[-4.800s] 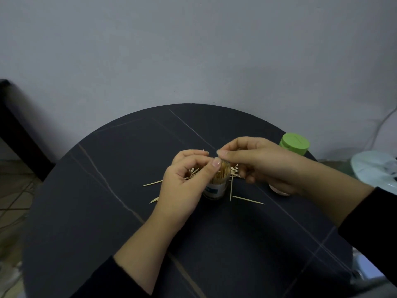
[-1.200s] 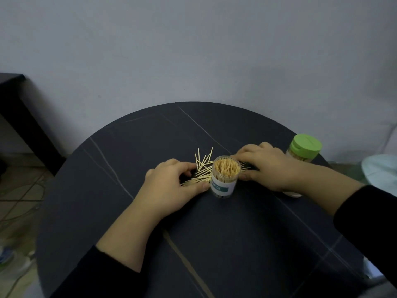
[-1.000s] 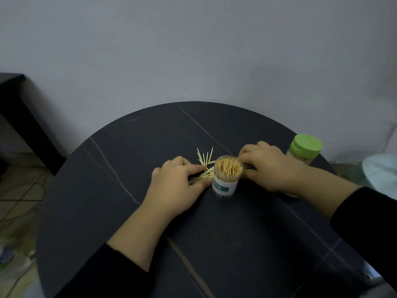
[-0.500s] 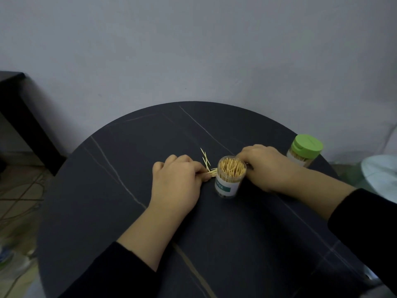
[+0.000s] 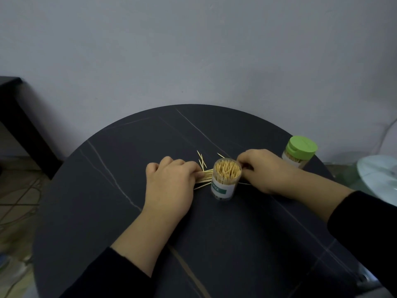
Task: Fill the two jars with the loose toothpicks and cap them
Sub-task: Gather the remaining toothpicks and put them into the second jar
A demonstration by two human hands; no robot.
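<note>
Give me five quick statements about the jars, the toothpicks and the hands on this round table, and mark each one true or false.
1. The open jar stands upright between the two hands. True.
2. The capped jar has a red lid. False: its lid is green.
3. Loose toothpicks lie on the table by the left hand. True.
4. The open jar is empty. False: it is packed with toothpicks.
5. The right hand is lifting the capped jar. False: it rests on the table beside the open jar, apart from the capped one.

loose toothpicks (image 5: 204,174) gathered tighter (beside jar)
</note>
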